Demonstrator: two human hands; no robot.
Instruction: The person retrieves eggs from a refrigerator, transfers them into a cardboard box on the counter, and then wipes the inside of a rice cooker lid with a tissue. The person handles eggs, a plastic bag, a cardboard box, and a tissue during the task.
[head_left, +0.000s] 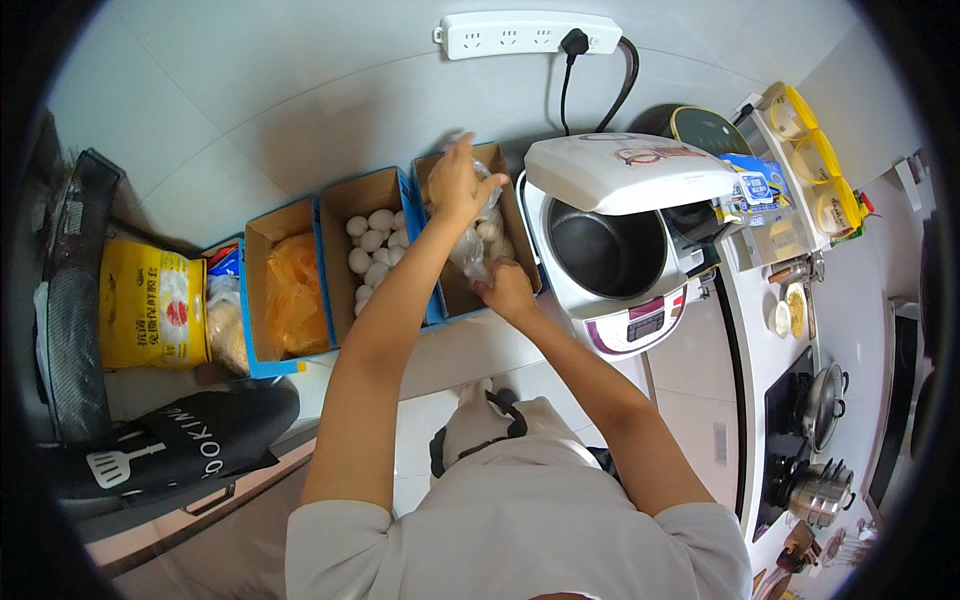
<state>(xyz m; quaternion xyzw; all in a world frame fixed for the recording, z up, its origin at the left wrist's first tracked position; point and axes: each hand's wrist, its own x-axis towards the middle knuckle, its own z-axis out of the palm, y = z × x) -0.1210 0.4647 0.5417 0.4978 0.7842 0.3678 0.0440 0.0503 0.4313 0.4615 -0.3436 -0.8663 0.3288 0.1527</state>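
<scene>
A clear plastic bag (469, 253) with pale, rounded items in it, perhaps garlic or mushrooms, lies in the rightmost cardboard box (450, 295). My right hand (512, 291) pinches the bag's near edge over the front of that box. Over the box's far part, my left hand (459, 184) has thumb and fingers spread against the bag's plastic. My left forearm crosses in front of the middle cardboard box (339, 300), which holds several white eggs (371, 241). An orange plastic bag (297, 292) fills the box to its left.
Right of the boxes stands a rice cooker (637, 330), lid raised, its dark inner pot (607, 247) showing. A power strip (525, 36) is mounted on the wall. Left are a yellow package (154, 307) and a black apron (187, 442). A cooktop (784, 442) is far right.
</scene>
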